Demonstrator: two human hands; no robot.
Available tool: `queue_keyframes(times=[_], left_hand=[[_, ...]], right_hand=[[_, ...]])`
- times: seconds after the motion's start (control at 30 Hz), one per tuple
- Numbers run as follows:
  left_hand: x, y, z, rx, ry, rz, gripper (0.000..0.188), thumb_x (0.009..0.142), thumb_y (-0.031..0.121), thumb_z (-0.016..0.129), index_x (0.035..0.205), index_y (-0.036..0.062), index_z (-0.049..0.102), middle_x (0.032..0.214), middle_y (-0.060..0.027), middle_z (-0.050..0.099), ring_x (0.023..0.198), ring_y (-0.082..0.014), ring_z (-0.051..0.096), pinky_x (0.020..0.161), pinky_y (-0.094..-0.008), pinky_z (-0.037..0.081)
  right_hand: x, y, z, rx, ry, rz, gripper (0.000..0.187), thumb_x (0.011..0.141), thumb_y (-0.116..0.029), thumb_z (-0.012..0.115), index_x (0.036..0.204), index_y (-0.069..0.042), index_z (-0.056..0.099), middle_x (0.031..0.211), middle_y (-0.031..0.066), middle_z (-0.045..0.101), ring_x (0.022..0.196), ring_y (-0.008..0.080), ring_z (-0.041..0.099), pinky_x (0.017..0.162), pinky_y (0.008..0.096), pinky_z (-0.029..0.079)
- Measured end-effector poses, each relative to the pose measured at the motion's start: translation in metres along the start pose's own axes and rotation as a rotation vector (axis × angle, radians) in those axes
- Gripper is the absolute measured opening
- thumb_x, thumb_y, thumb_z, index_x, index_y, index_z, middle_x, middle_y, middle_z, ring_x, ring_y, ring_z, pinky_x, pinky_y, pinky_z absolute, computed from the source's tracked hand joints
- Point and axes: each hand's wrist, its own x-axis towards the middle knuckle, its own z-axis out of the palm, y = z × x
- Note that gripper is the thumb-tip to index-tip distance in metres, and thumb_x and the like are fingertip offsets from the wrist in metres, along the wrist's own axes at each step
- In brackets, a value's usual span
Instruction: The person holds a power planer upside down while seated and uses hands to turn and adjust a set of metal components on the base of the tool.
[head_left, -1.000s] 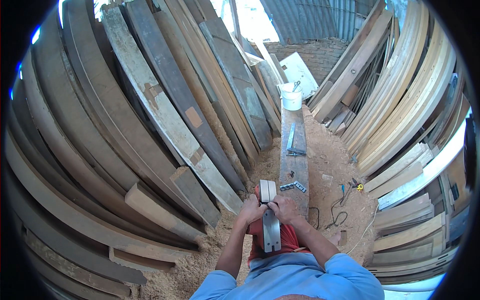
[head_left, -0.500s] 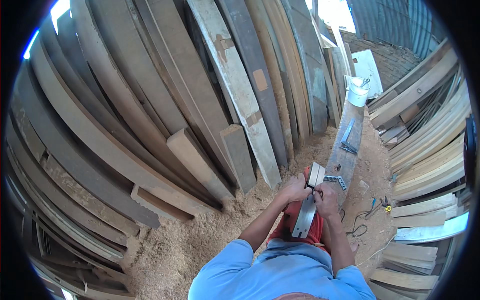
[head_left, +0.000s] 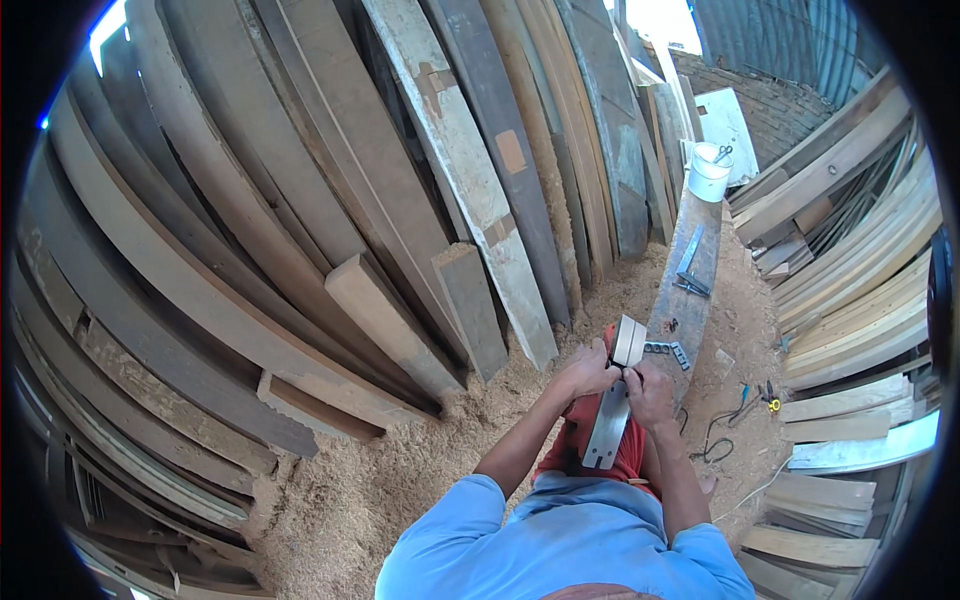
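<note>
Both hands are brought close together in the head view, over the gap at the middle of a power planer: the left hand point(head_left: 588, 370) is set on its left side with the fingers curled narrowly inward, and the right hand point(head_left: 650, 394) is set opposite, its fingers likewise bent in toward the gap. Whether anything small is pinched between the fingertips cannot be told, since they are hidden by the hands themselves. The power planer point(head_left: 607, 432) is rested on the lap over red cloth point(head_left: 558, 455), its metal sole turned upward and its far end pointed toward a long narrow plank point(head_left: 668, 295). At the far end of this plank a white bucket point(head_left: 708, 182) is stood upright; a scissors-like tool point(head_left: 722, 154) is seen at its mouth, while the rest of its contents cannot be made out. Nearer the planer, two small pieces point(head_left: 681, 356) with round holes are laid on the plank, and farther along it a metal angle tool point(head_left: 690, 264) is placed. To the right, a dark cable point(head_left: 712, 448) and yellow-marked pliers point(head_left: 773, 404) are left on the shavings-strewn ground point(head_left: 745, 350).
</note>
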Motion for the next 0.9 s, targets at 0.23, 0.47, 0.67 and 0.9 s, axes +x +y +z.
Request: queue_keyframes(times=[0.23,0.47,0.67,0.9], left_hand=[[-0.002,0.005,-0.001,-0.032,-0.065,-0.023,0.082,0.084,0.043,0.065,0.13,-0.0214,0.046,0.126,-0.0446,0.059,0.125,-0.0559,0.056,0.11,-0.0517,0.045],[0.005,-0.005,0.007,0.001,-0.043,-0.004,0.081,0.083,0.043,0.066,0.131,-0.0201,0.046,0.127,-0.0426,0.059,0.123,-0.0545,0.058,0.107,-0.0522,0.047],[0.008,-0.012,0.012,0.027,-0.03,0.018,0.075,0.085,0.041,0.063,0.128,-0.0179,0.048,0.127,-0.0395,0.06,0.123,-0.0518,0.058,0.105,-0.0521,0.047],[0.007,-0.006,0.008,0.032,0.013,0.049,0.074,0.085,0.041,0.062,0.125,-0.0196,0.05,0.122,-0.0403,0.062,0.119,-0.0521,0.061,0.103,-0.0519,0.049]], right_hand=[[0.002,0.02,0.012,-0.104,0.056,-0.007,0.016,0.091,-0.017,0.068,0.089,-0.001,0.065,0.079,0.0164,0.067,0.075,0.035,0.066,0.071,0.0456,0.051],[0.001,0.011,0.007,0.014,0.062,-0.08,0.015,0.089,-0.016,0.068,0.088,-0.002,0.065,0.08,0.0178,0.067,0.077,0.0362,0.067,0.071,0.0465,0.051],[0.0,-0.004,-0.003,0.043,-0.003,-0.043,0.016,0.091,-0.017,0.068,0.092,-0.002,0.063,0.089,0.022,0.067,0.088,0.0424,0.065,0.079,0.0504,0.05],[0.006,0.011,0.006,-0.078,0.001,0.008,0.016,0.089,-0.017,0.069,0.09,-0.002,0.065,0.086,0.021,0.068,0.085,0.0406,0.067,0.076,0.0491,0.051]])
